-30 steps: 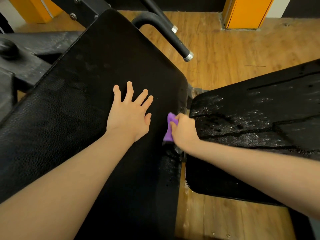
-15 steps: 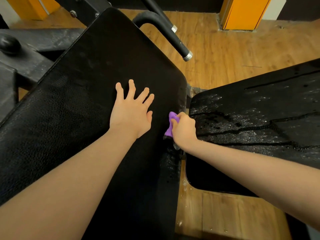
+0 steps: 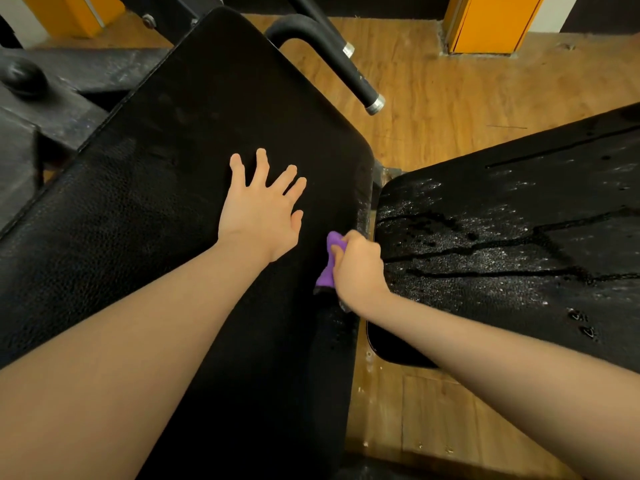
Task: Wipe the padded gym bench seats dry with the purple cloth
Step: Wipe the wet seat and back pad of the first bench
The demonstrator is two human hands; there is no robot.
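Note:
A long black padded bench pad fills the left and middle of the view. My left hand rests flat on it with fingers spread. My right hand grips a bunched purple cloth against the pad's right edge. Water drops show on that edge just below the cloth. A second black padded seat lies to the right, covered in droplets and dark streaks.
A black foam-covered handle bar with a metal end cap juts out behind the left pad. Dark metal machine parts sit at far left. Wet wooden floor shows between the pads. An orange post stands at the back.
My right hand with the cloth has slid a little toward me down the pad's right edge. My left hand stays flat on the pad.

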